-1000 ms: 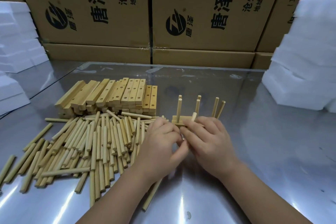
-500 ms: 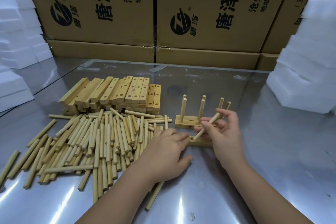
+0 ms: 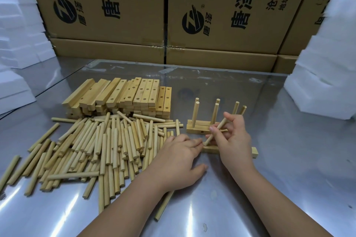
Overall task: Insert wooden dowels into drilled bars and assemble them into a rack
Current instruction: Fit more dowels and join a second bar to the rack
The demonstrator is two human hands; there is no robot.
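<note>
Your right hand [image 3: 234,140] is pinching a tilted dowel [image 3: 218,128], its lower tip meeting the left end of the drilled bar [image 3: 254,152] lying on the table [image 3: 289,159]. Your left hand [image 3: 179,161], fingers straight, is touching that same end. The part-built rack [image 3: 196,128] is standing at the bar's 12 o'clock; loose dowels [image 3: 100,146] are lying at its 9 o'clock.

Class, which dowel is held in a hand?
The tilted dowel pinched by the right hand, lower end on the near bar; loose dowels lie flat, rack dowels stand upright.
</note>
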